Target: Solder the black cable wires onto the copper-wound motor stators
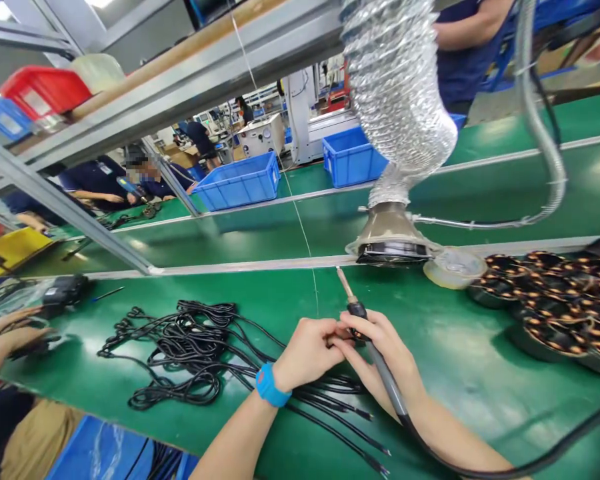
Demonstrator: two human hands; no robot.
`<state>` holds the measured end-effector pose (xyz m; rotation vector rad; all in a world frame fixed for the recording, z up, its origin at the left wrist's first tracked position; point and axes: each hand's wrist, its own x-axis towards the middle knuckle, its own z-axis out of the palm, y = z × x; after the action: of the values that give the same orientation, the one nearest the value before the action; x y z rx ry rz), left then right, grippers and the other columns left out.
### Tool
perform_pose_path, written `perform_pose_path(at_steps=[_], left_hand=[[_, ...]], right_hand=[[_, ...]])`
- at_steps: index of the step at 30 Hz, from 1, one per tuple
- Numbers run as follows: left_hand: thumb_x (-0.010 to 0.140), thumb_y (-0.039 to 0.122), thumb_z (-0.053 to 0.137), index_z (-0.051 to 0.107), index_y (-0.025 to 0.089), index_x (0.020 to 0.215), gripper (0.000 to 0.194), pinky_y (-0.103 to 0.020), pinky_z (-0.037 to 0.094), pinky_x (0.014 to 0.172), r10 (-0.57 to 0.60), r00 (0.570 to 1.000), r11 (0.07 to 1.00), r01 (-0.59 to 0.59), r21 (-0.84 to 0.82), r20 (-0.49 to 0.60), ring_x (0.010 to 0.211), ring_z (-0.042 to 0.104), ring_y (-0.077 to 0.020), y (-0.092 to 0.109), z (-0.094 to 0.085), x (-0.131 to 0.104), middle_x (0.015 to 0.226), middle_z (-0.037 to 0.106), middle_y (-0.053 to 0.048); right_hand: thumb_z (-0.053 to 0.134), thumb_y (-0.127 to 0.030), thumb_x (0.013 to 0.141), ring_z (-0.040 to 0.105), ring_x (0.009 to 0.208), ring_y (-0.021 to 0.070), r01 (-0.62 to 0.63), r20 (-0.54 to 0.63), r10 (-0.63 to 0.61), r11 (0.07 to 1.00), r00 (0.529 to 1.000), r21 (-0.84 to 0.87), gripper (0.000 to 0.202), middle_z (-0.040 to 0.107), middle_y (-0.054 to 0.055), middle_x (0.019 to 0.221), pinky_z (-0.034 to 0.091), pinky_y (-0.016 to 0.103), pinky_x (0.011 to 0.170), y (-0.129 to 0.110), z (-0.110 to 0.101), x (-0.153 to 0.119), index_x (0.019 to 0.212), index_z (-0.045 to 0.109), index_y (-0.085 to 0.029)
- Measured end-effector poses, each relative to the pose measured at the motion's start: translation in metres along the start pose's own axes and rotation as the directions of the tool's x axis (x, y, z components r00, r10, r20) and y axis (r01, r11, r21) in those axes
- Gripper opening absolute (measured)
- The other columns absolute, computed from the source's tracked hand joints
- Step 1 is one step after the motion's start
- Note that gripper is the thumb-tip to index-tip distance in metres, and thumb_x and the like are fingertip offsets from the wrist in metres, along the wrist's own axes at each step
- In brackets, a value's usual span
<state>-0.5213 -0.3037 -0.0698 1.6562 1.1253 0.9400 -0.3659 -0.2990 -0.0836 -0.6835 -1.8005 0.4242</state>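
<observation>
My right hand (pixel 393 360) is closed around a soldering iron (pixel 381 373), whose metal tip points up and away from me. Its black cord runs off to the lower right. My left hand (pixel 307 350), with a blue band at the wrist, is pinched closed against the right fingertips. Whatever sits between the fingers is mostly hidden; only a small dark and coppery bit shows. Under and left of my hands lies a heap of black cables (pixel 190 347), their stripped ends toward the front. A thin pale strand (pixel 303 230) hangs from above and ends just beyond my hands.
A fume hood (pixel 391 233) on a silver duct (pixel 395 80) hangs ahead, beside a translucent dish (pixel 455 268). Several round parts with copper windings (pixel 555 300) stand at right. Another person's hands (pixel 17 333) work at far left. Blue bins (pixel 243 183) stand behind.
</observation>
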Motion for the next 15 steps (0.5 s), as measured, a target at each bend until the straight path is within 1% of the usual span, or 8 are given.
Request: perform_pose_path(at_steps=[2, 4, 8, 11, 13, 15], left_hand=[[0.080, 0.011, 0.056, 0.074, 0.013, 0.098, 0.026, -0.022, 0.048, 0.075, 0.003, 1.000, 0.999, -0.003, 0.038, 0.010, 0.081, 0.065, -0.0165, 0.002, 0.000, -0.001, 0.088, 0.073, -0.004], [0.081, 0.012, 0.056, 0.074, 0.012, 0.092, 0.021, -0.021, 0.046, 0.070, -0.002, 1.000, 0.995, 0.002, 0.098, 0.002, 0.074, 0.061, -0.0143, 0.003, -0.001, -0.001, 0.080, 0.070, -0.001], [0.081, 0.013, 0.057, 0.073, 0.011, 0.088, 0.017, -0.019, 0.040, 0.063, -0.021, 1.000, 0.986, 0.020, 0.163, 0.000, 0.065, 0.051, -0.0104, 0.002, -0.003, 0.000, 0.072, 0.064, 0.001], [0.083, 0.018, 0.059, 0.074, 0.012, 0.086, 0.017, -0.020, 0.036, 0.057, -0.044, 0.999, 0.985, 0.045, 0.166, -0.009, 0.059, 0.045, -0.0094, 0.003, -0.006, 0.000, 0.066, 0.059, 0.002], [0.085, 0.026, 0.063, 0.075, 0.014, 0.083, 0.018, -0.022, 0.038, 0.060, -0.030, 0.999, 0.987, 0.035, 0.155, -0.035, 0.062, 0.047, -0.0112, 0.005, -0.010, 0.000, 0.066, 0.060, 0.000], [0.083, 0.034, 0.068, 0.076, 0.015, 0.081, 0.021, -0.024, 0.043, 0.067, -0.012, 0.999, 0.992, 0.018, 0.126, -0.049, 0.070, 0.053, -0.0141, 0.007, -0.015, 0.001, 0.073, 0.065, -0.004]], right_hand=[[0.060, -0.004, 0.091, 0.059, 0.107, 0.0140, 0.025, 0.002, -0.025, 1.000, 1.000, 0.001, 0.048, 0.054, 0.007, 0.118, 0.050, 0.024, 0.094, -0.002, 0.002, 0.000, 0.133, 0.052, -0.024], [0.059, -0.002, 0.091, 0.059, 0.106, 0.0140, 0.028, 0.014, -0.028, 1.000, 1.000, 0.002, 0.048, 0.054, 0.007, 0.115, 0.050, 0.024, 0.094, -0.004, 0.004, 0.000, 0.133, 0.052, -0.025], [0.058, -0.004, 0.093, 0.060, 0.104, 0.0141, -0.012, 0.033, 0.012, 1.000, 0.999, 0.003, 0.042, 0.054, 0.007, 0.116, 0.051, 0.024, 0.090, -0.004, 0.004, -0.001, 0.129, 0.054, -0.025], [0.057, -0.006, 0.094, 0.061, 0.100, 0.0138, -0.031, 0.011, 0.031, 1.000, 0.999, -0.001, 0.037, 0.055, 0.005, 0.110, 0.051, 0.024, 0.089, -0.001, 0.001, -0.001, 0.126, 0.055, -0.025], [0.057, -0.008, 0.094, 0.062, 0.095, 0.0138, -0.061, -0.017, 0.061, 0.998, 0.998, -0.014, 0.036, 0.057, 0.004, 0.105, 0.051, 0.025, 0.087, 0.002, -0.002, -0.001, 0.126, 0.055, -0.025], [0.059, -0.011, 0.094, 0.063, 0.091, 0.0142, -0.117, -0.038, 0.116, 0.993, 0.993, -0.020, 0.033, 0.057, 0.004, 0.102, 0.052, 0.026, 0.086, 0.005, -0.004, 0.000, 0.124, 0.056, -0.025]])
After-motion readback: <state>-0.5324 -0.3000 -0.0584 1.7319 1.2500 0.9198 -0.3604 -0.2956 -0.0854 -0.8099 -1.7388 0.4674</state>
